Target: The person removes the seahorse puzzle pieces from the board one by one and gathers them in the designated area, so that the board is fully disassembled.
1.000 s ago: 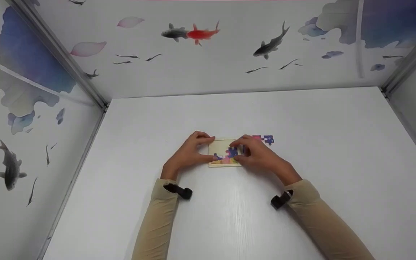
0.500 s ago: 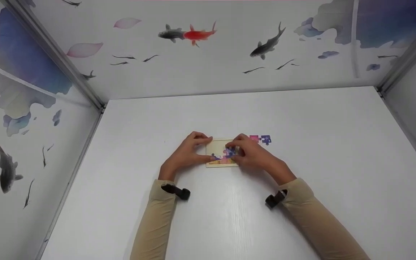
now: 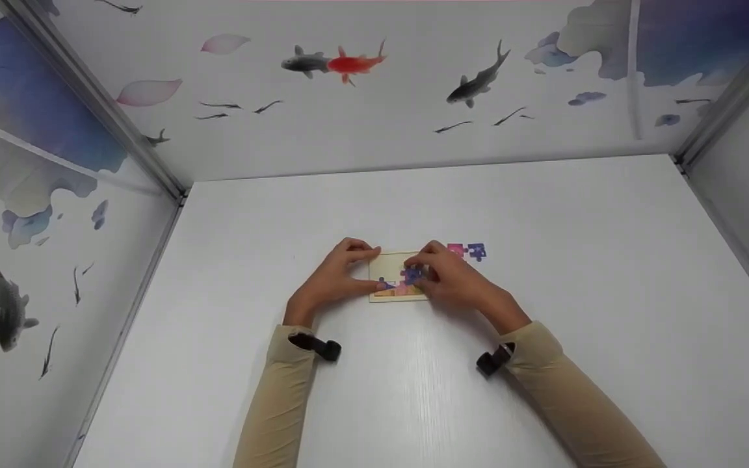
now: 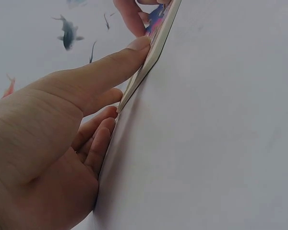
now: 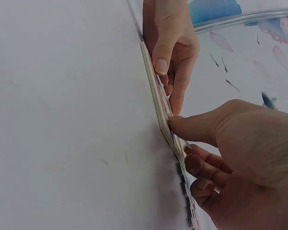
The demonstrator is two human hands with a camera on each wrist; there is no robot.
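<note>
In the head view a small wooden puzzle tray (image 3: 387,263) lies on the table, its bottom and right parts filled with colourful jigsaw pieces. My left hand (image 3: 339,278) holds the tray's left side, thumb over the lower left corner and fingers at the upper left one. With thumb and forefinger, my right hand (image 3: 456,276) pinches at a blue jigsaw piece (image 3: 411,275) on the right of the tray; the hand hides part of it. In the right wrist view the right thumb (image 5: 194,128) rests on top by the tray's edge (image 5: 156,98).
Just beyond the right hand lie a loose pink jigsaw piece (image 3: 456,249) and a blue-purple one (image 3: 476,251). White panels painted with fish (image 3: 355,64) and petals stand behind and left of the white table (image 3: 270,214). Each wrist wears a black camera strap (image 3: 316,344).
My right thumb and forefinger have shifted slightly left over the blue piece, covering more of it. The left hand keeps its hold on the tray. The head view has drifted a little.
</note>
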